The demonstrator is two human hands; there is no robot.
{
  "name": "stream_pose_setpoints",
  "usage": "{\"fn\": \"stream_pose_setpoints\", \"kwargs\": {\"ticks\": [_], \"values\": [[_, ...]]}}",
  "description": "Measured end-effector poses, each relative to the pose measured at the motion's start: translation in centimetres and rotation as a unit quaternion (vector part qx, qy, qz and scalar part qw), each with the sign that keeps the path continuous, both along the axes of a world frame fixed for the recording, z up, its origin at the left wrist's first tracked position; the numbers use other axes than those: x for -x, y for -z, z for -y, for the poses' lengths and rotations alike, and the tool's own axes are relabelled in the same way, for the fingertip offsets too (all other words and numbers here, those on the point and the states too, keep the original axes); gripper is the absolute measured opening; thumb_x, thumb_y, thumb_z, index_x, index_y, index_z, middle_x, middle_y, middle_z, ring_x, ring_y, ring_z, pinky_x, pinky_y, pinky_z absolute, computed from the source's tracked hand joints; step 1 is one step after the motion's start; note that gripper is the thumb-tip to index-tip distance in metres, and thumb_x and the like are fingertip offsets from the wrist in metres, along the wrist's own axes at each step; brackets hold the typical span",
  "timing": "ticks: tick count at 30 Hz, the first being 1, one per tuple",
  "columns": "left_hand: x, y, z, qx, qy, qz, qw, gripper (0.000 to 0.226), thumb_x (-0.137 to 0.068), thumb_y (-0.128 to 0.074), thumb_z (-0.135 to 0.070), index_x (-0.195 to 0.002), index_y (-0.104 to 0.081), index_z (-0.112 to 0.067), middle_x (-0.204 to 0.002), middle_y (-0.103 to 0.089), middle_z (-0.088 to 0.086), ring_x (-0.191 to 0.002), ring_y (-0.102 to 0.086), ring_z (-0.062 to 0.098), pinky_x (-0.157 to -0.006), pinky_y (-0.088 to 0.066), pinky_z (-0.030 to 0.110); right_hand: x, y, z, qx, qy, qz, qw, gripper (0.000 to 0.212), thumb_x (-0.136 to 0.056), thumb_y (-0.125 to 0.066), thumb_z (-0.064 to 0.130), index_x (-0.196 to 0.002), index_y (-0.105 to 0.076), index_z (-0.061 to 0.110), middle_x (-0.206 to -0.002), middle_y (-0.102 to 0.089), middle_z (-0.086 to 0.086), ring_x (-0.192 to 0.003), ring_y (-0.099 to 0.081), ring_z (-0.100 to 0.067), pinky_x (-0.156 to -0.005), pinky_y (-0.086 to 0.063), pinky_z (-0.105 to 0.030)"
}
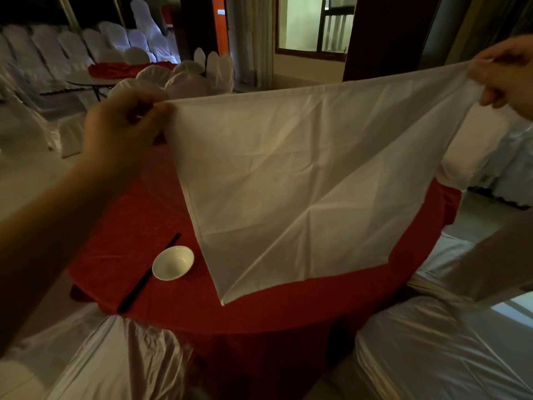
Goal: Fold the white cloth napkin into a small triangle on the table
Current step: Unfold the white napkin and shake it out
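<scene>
White cloth napkin [302, 174] spread taut, mid-frame above red table [288, 307]; corners pinched by left hand [127, 131], centre-left, and right hand [507, 73], upper right. Step: opening out, unfolded. Next, likely: lowering flat, clear of bowl [173, 262] and chopsticks [148, 274], lower left.

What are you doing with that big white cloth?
A person is holding a white napkin up over a round table with a red cloth. The left hand pinches one top corner and the right hand pinches the other, so it hangs spread out. It isn't folded yet, only creased. A small white bowl and dark chopsticks sit on the table beside it.
</scene>
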State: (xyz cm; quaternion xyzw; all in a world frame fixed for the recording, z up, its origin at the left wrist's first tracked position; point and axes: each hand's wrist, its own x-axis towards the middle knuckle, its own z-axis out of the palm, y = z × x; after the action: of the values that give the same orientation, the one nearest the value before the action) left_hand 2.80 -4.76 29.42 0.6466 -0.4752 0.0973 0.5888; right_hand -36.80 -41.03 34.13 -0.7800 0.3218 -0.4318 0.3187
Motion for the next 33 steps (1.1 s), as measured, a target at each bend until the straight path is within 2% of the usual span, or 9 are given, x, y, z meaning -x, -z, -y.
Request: {"fn": "stream_pose_setpoints", "kwargs": {"ticks": [3,7,9,12,15,22,26,30,33], "values": [[-1.2,0.9,1.3,-0.03,-0.033,-0.018,0.999,0.009,-0.093,-0.06,-0.024,-0.099,-0.067,-0.023,-0.086,-0.063,-0.008,-0.068,-0.063,-0.006,-0.063,-0.05,0.009,-2.5,1.1,0.0,0.023,0.029,-0.019,0.999,0.021,-0.074,-0.065,0.064,-0.09,-0.065,0.05,-0.063,-0.066,0.009,-0.052,-0.064,-0.006,-0.043,-0.048,-0.013],[-3.7,3.3,3.9,-0.089,-0.066,-0.041,0.993,0.014,-0.094,-0.059,-0.023,-0.106,-0.065,-0.018,-0.08,-0.061,-0.01,-0.066,-0.061,0.0,-0.058,-0.05,0.014,-6.1,4.0,1.6,0.044,0.028,-0.079,0.995,0.014,-0.075,-0.063,0.059,-0.087,-0.065,0.053,-0.064,-0.066,0.018,-0.053,-0.064,-0.006,-0.045,-0.05,-0.02],[-5.1,5.1,5.8,-0.135,-0.086,-0.059,0.985,0.009,-0.093,-0.059,-0.026,-0.101,-0.063,-0.024,-0.078,-0.06,-0.01,-0.068,-0.06,0.004,-0.059,-0.047,0.021,-7.9,5.8,2.6,0.043,0.019,-0.109,0.993,0.015,-0.078,-0.063,0.053,-0.091,-0.067,0.046,-0.063,-0.066,0.01,-0.053,-0.063,-0.005,-0.048,-0.051,-0.022],[-7.1,8.4,9.0,-0.193,-0.116,-0.063,0.972,0.003,-0.092,-0.06,-0.027,-0.094,-0.063,-0.027,-0.075,-0.06,-0.008,-0.066,-0.059,0.01,-0.058,-0.047,0.025,-11.1,9.3,5.9,0.037,0.011,-0.134,0.99,0.02,-0.086,-0.066,0.035,-0.103,-0.069,0.026,-0.069,-0.066,-0.003,-0.052,-0.06,-0.003,-0.053,-0.049,-0.011],[-9.7,12.2,12.5,-0.245,-0.141,-0.079,0.956,0.011,-0.092,-0.061,-0.026,-0.098,-0.068,-0.021,-0.079,-0.063,-0.003,-0.066,-0.059,0.012,-0.058,-0.047,0.025,-14.8,13.3,9.9,-0.015,-0.01,-0.17,0.985,0.018,-0.088,-0.066,0.023,-0.104,-0.069,0.018,-0.069,-0.064,-0.007,-0.049,-0.058,-0.002,-0.049,-0.048,-0.009],[-16.9,22.2,21.0,-0.366,-0.204,-0.143,0.897,0.019,-0.092,-0.059,-0.026,-0.104,-0.069,-0.015,-0.096,-0.066,0.004,-0.084,-0.062,0.023,-0.071,-0.051,0.038,-24.9,24.6,19.1,-0.092,-0.036,-0.256,0.961,0.017,-0.087,-0.066,0.024,-0.101,-0.071,0.016,-0.07,-0.067,-0.007,-0.056,-0.062,-0.012,-0.056,-0.048,-0.026],[-20.0,27.3,24.8,-0.403,-0.226,-0.166,0.871,0.021,-0.091,-0.061,-0.028,-0.105,-0.069,-0.015,-0.093,-0.066,0.004,-0.079,-0.06,0.022,-0.068,-0.049,0.035,-29.9,30.5,22.6,-0.12,-0.05,-0.298,0.946,0.019,-0.087,-0.064,0.024,-0.102,-0.07,0.014,-0.077,-0.069,-0.009,-0.063,-0.065,-0.018,-0.062,-0.05,-0.027],[-21.8,31.3,26.9,-0.422,-0.251,-0.18,0.852,0.023,-0.088,-0.06,-0.031,-0.105,-0.07,-0.019,-0.09,-0.064,0.002,-0.077,-0.059,0.021,-0.066,-0.047,0.033,-33.3,35.1,24.4,-0.114,-0.029,-0.332,0.936,0.022,-0.089,-0.063,0.022,-0.108,-0.069,0.014,-0.091,-0.068,-0.007,-0.064,-0.064,-0.012,-0.055,-0.045,-0.021],[-22.3,33.7,27.5,-0.439,-0.276,-0.164,0.839,0.026,-0.088,-0.057,-0.03,-0.107,-0.069,-0.018,-0.098,-0.068,0.007,-0.08,-0.059,0.02,-0.067,-0.047,0.033,-34.7,37.2,24.9,-0.095,0.005,-0.353,0.931,0.029,-0.089,-0.064,0.021,-0.116,-0.065,0.012,-0.11,-0.068,-0.012,-0.086,-0.067,-0.025,-0.074,-0.055,-0.034]]}}
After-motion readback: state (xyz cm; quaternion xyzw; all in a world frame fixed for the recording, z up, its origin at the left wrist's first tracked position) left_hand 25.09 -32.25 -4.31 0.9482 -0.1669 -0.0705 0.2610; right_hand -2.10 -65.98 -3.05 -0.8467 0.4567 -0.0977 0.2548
